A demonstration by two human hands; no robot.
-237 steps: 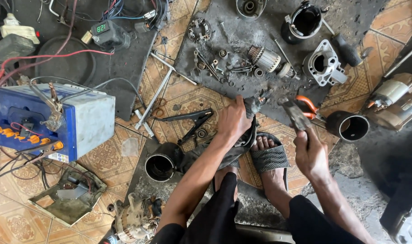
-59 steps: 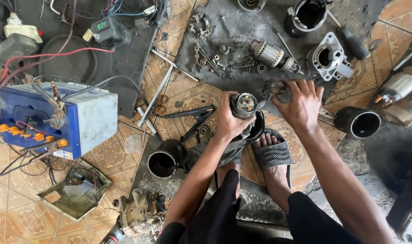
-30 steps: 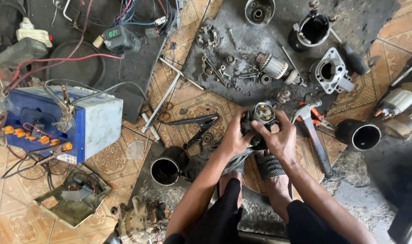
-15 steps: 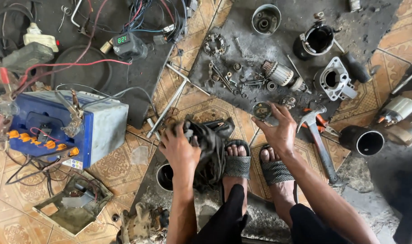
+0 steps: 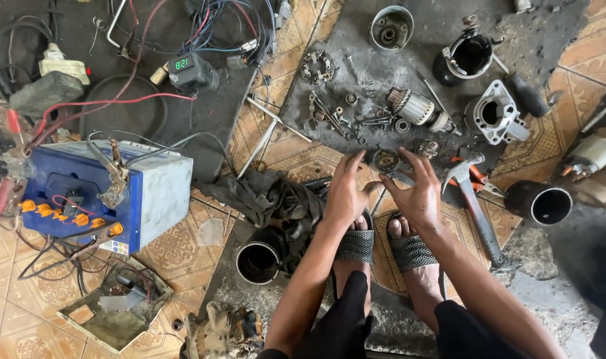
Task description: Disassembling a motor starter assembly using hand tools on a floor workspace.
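Patterned floor tiles (image 5: 183,246) are strewn with greasy motor parts. Both hands are held above sandalled feet, fingers spread: the left hand (image 5: 346,193) and right hand (image 5: 419,189) are set either side of a small round metal part (image 5: 385,160), barely touched. A hammer (image 5: 472,199) lies just right.

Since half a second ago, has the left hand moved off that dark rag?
Yes. The left hand has left the dark rag and shifted right, toward the hammer, now beside the right hand above the sandals.
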